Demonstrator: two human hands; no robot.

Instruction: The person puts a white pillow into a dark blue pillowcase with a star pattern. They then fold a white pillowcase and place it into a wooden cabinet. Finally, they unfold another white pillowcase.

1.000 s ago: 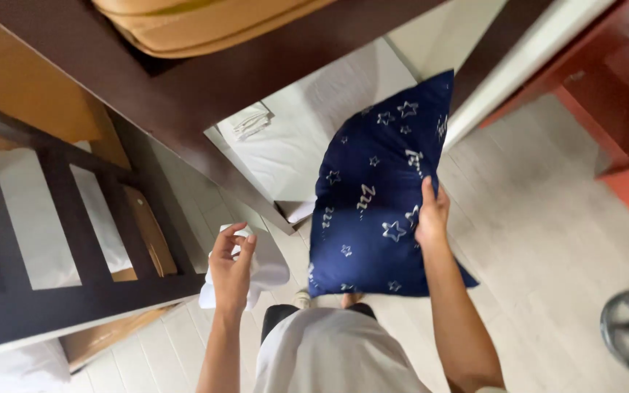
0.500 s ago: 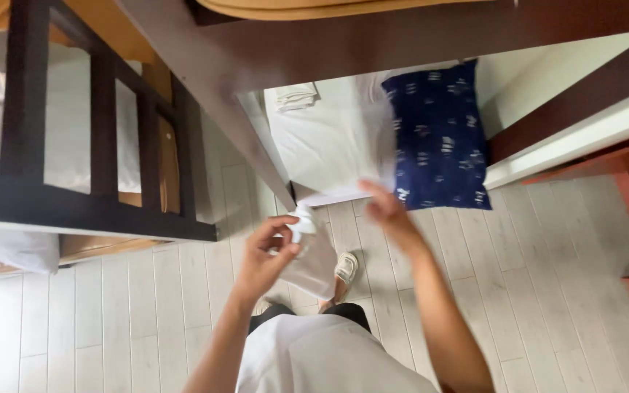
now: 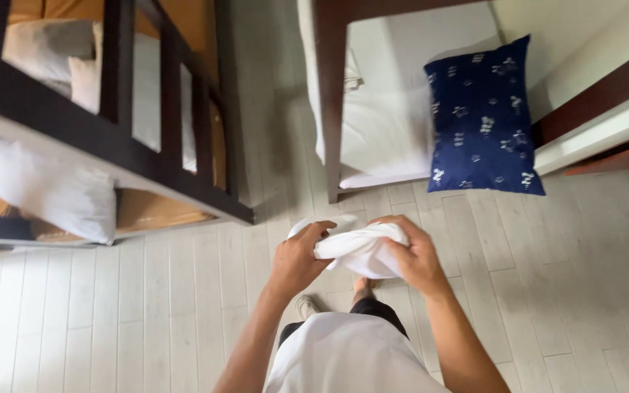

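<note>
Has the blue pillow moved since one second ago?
Yes. The right hand held it up then; now the blue pillow lies on the white mattress, and both hands hold a white cloth.

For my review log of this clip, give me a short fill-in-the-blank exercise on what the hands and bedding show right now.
1. Both the left hand and the right hand grip a bunched ____ cloth.
2. The pillow with the star pattern is dark ____.
3. That pillow lies on a mattress covered in a ____ sheet.

Missing words: white; blue; white
</note>
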